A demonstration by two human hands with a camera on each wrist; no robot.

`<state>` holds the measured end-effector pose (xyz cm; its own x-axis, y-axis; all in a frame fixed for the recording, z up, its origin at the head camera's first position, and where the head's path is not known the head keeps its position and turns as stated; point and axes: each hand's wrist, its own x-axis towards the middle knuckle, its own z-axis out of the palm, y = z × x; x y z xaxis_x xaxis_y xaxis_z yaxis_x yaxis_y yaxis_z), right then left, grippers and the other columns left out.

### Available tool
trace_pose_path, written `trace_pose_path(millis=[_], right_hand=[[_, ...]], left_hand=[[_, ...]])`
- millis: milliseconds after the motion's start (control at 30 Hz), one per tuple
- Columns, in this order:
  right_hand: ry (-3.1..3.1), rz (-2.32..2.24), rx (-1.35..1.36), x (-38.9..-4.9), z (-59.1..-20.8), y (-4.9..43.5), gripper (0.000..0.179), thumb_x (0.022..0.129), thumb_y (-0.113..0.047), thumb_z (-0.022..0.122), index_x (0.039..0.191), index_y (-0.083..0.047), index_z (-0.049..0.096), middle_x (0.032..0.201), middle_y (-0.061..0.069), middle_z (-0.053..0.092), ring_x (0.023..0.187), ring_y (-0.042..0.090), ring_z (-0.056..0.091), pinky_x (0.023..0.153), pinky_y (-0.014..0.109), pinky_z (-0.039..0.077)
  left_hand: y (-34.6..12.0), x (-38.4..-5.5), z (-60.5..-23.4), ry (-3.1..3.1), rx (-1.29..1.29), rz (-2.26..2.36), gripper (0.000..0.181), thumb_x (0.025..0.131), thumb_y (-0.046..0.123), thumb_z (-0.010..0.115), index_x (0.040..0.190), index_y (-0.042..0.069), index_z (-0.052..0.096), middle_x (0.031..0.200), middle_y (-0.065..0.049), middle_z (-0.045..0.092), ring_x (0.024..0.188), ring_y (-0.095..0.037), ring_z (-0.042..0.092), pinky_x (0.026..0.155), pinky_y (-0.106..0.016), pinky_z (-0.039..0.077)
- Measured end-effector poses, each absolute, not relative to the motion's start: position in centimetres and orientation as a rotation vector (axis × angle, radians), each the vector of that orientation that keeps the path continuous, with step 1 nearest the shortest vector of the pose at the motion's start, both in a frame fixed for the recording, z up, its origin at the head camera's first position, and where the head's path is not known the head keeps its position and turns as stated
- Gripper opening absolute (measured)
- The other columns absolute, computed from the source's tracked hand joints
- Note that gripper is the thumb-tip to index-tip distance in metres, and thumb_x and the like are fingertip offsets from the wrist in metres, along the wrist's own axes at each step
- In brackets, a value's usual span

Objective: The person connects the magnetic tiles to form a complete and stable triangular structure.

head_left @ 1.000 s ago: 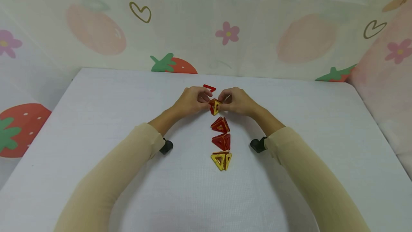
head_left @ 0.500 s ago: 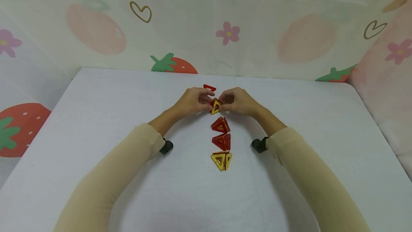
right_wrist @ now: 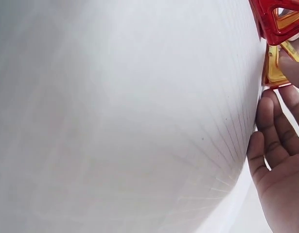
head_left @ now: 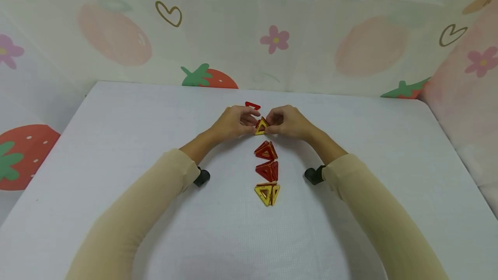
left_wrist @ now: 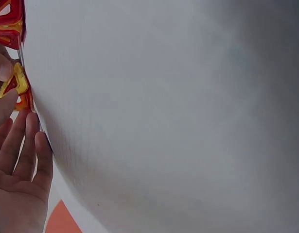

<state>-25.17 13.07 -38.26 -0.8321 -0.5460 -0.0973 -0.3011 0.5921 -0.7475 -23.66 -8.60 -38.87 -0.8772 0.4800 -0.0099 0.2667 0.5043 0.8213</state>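
In the head view, a small pyramid of triangular magnetic tiles (head_left: 261, 127), yellow in front with red behind, stands between both hands on the white table. My left hand (head_left: 233, 121) pinches its left side with thumb and fingers. From the other side my right hand (head_left: 289, 122) pinches it too. The left wrist view shows the yellow tile (left_wrist: 20, 80) at the left edge between the fingertips. At the right edge of the right wrist view, a thumb presses near the yellow tile (right_wrist: 273, 68); part of the pyramid is hidden. Behind the left fingers lies a loose red triangle tile (head_left: 253, 105).
Nearer me, in a line, sit two red tile pyramids (head_left: 266, 151) and a yellow-faced one (head_left: 265, 194). The white table (head_left: 155, 237) ends at a back edge against a fruit-patterned cloth (head_left: 303, 64).
The pyramid in the hands has turned so its yellow face points toward me, and it has shifted slightly away. Both hands stay almost in place; the row of pyramids is unchanged.
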Motion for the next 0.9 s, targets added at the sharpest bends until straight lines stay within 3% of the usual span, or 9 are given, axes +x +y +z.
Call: trace_pose_path(millis=[500, 900], right_hand=[[2.499, -1.120, -0.667, -25.0, -38.3, 13.1, 0.022, 0.085, -0.007, 0.076, 0.103, 0.001, 0.066, 0.095, 0.011, 0.066, 0.085, 0.021, 0.058, 0.072, 0.026, 0.048], [2.475, -1.106, -0.618, -25.3, -38.4, 13.3, 0.027, 0.085, -0.009, 0.077, 0.108, 0.000, 0.065, 0.096, 0.011, 0.062, 0.088, 0.022, 0.056, 0.077, 0.026, 0.047]], left_hand=[[-9.6, -24.4, -38.6, 2.603, 0.606, 1.371, 0.038, 0.090, -0.001, 0.069, 0.127, -0.001, 0.062, 0.109, -0.016, 0.070, 0.104, -0.026, 0.066, 0.095, -0.038, 0.050], [-10.6, -26.3, -38.7, 2.711, 0.456, 1.357, 0.044, 0.092, 0.002, 0.069, 0.135, 0.003, 0.058, 0.128, -0.014, 0.064, 0.121, -0.027, 0.057, 0.104, -0.038, 0.044]])
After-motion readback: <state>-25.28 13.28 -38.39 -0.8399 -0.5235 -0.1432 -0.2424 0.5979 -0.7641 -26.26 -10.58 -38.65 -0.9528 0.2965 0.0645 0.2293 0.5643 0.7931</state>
